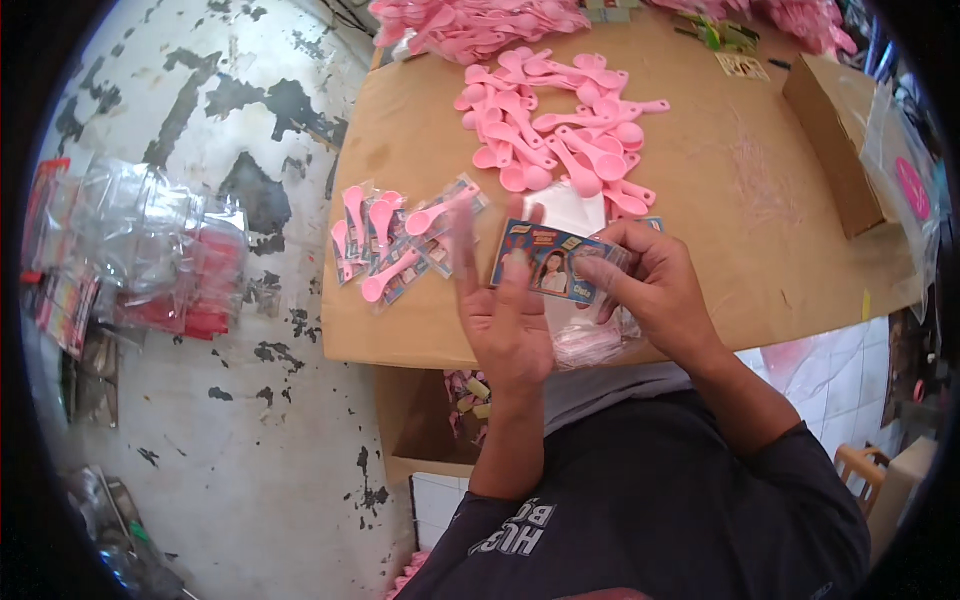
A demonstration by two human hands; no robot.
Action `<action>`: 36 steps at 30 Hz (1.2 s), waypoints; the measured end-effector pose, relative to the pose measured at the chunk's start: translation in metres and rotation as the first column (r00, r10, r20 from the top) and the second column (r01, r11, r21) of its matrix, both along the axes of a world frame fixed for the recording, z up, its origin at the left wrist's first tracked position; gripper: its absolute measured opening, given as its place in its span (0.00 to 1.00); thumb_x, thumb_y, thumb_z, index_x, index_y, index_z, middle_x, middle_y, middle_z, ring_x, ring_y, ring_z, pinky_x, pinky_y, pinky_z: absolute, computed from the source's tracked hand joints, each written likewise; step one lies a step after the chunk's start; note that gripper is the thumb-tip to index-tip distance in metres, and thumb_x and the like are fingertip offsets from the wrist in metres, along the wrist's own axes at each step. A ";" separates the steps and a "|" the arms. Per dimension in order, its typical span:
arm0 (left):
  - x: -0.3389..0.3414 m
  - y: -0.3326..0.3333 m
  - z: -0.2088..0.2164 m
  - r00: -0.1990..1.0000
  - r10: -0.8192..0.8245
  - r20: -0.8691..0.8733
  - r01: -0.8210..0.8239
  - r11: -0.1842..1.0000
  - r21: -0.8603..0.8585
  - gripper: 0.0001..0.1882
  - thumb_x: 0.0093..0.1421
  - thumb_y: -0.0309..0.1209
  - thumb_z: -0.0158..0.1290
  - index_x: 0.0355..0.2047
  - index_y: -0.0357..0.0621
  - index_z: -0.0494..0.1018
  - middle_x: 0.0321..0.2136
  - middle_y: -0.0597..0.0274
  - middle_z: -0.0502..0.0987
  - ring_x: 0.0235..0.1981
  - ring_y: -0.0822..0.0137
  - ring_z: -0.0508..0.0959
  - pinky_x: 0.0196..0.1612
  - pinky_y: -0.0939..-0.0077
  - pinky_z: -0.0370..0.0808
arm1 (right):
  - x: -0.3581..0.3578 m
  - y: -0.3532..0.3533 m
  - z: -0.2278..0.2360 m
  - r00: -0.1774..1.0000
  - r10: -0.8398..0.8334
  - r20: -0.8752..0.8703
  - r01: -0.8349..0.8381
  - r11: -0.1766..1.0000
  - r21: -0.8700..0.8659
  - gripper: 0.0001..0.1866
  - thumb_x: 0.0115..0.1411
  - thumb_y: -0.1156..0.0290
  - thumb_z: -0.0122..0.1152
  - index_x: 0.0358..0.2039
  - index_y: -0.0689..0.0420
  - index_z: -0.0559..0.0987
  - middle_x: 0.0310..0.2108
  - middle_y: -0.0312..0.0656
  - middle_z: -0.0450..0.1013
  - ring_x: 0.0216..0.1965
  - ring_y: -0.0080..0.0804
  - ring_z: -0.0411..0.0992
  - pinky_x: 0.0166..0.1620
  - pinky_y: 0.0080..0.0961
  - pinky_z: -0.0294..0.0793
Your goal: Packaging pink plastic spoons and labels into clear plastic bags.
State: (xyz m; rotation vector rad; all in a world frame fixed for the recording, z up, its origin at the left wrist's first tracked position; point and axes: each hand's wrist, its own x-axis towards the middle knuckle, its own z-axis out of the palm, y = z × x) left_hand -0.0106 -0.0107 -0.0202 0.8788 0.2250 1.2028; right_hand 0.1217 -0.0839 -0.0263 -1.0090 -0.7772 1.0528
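A small blue printed card with a photo on it is held up over the near edge of the table, between my two hands. My left hand has its thumb across the card's left end, with other fingers behind it; its index finger is stretched upward and blurred. My right hand pinches the card's right end, where clear plastic seems to show. Below the hands lies a bunch of clear plastic bags. Just beyond is a white sheet or packet, then a loose heap of pink measuring spoons.
Several bagged spoons with blue cards lie left on the brown tabletop. More pink spoons are piled at the back. A cardboard box stands at right. Clear plastic packages sit on the floor at left.
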 end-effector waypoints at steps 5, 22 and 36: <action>0.011 0.001 0.005 0.993 -0.050 0.107 0.050 0.999 -0.006 0.36 0.71 0.23 0.43 0.75 0.53 0.43 0.65 0.35 0.63 0.68 0.44 0.65 0.66 0.48 0.69 | 0.004 -0.009 -0.004 1.000 -0.001 0.017 0.001 1.000 -0.024 0.11 0.64 0.69 0.68 0.40 0.62 0.77 0.27 0.34 0.75 0.23 0.14 0.72 0.22 0.14 0.73; 0.011 -0.015 0.007 0.938 -0.175 0.300 0.229 0.961 -0.156 0.29 0.70 0.23 0.49 0.68 0.39 0.55 0.40 0.54 0.79 0.41 0.65 0.81 0.47 0.71 0.79 | -0.021 -0.004 -0.018 0.984 -0.153 0.095 0.142 0.984 0.111 0.17 0.60 0.78 0.70 0.37 0.54 0.67 0.40 0.32 0.68 0.37 0.16 0.67 0.43 0.16 0.70; 0.001 0.013 -0.010 0.970 -0.112 0.215 0.192 0.895 -0.403 0.19 0.73 0.37 0.50 0.59 0.41 0.65 0.34 0.64 0.74 0.36 0.72 0.77 0.47 0.67 0.78 | -0.002 -0.019 0.001 0.360 -0.511 0.781 -0.026 0.831 0.555 0.17 0.44 0.85 0.73 0.35 0.54 0.86 0.40 0.40 0.72 0.30 0.27 0.69 0.27 0.19 0.67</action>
